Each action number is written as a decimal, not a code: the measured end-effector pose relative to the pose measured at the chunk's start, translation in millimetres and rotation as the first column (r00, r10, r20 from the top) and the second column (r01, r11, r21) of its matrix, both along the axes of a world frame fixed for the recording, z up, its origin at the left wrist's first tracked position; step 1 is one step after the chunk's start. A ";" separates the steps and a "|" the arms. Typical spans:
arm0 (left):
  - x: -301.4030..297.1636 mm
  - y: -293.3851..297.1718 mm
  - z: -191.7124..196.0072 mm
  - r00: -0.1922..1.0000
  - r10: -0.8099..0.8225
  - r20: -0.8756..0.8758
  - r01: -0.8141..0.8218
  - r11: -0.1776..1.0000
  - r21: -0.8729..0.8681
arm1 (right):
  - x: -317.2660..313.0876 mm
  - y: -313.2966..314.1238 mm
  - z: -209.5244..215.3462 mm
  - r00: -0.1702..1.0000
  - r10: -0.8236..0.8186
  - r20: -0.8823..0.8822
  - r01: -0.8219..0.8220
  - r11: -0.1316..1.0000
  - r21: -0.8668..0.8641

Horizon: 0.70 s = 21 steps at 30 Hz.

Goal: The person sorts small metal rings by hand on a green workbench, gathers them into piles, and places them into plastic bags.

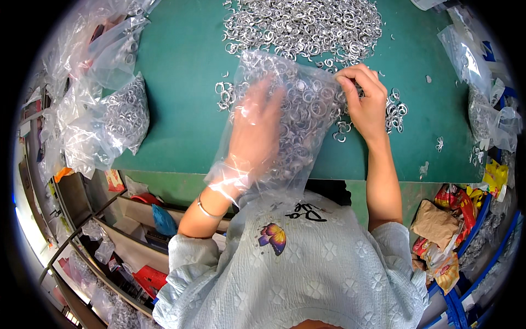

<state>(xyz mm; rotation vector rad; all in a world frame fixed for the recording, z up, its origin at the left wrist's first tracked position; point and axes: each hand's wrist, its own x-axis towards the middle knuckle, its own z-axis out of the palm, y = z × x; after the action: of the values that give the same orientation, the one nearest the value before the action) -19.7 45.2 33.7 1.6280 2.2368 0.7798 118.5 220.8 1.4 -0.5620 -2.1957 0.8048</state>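
A clear plastic bag (pixel 298 129) with many silvery metal rings showing in it or through it lies at the near edge of the table. My left hand (pixel 255 123) is inside or under the clear film, its fingers smeared by motion. A bangle circles that wrist. Thumb and fingers of my right hand (pixel 366 98) pinch the bag's upper right corner. Small piles of loose rings (pixel 395 112) lie around that hand and left of the bag. Beyond the bag spreads a large heap of open metal rings (pixel 304 24).
The table (pixel 181 109) is green. Filled clear bags (pixel 127 112) stand along its left side, and another bag (pixel 482 120) sits at the right edge. Below right are colourful packets and brown paper (pixel 435 223); open drawers or shelves (pixel 131 219) are below left.
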 end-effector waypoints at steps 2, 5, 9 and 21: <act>-1.3 11.0 -18.7 0.978 0.117 -0.175 -0.116 0.993 0.019 | -0.7 -0.6 0.7 1.000 0.002 -0.002 -0.002 1.000 -0.002; 7.2 11.2 -23.8 0.966 0.096 -0.239 -0.107 0.994 -0.032 | -0.4 -1.4 0.7 1.000 -0.003 0.000 0.003 1.000 -0.009; 15.4 -2.7 -9.6 0.984 -0.096 -0.152 0.079 0.990 -0.115 | -0.7 -0.7 0.0 1.000 -0.004 -0.009 0.004 1.000 -0.004; 19.4 10.3 -14.6 0.971 -0.007 -0.241 -0.016 0.995 -0.097 | -1.4 -1.6 1.4 1.000 -0.019 0.007 0.019 1.000 -0.016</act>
<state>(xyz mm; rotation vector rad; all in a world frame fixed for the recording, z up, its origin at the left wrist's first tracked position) -0.3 55.4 19.1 1.7524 2.3995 0.4854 117.1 219.2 2.8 -0.5935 -2.1891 0.8125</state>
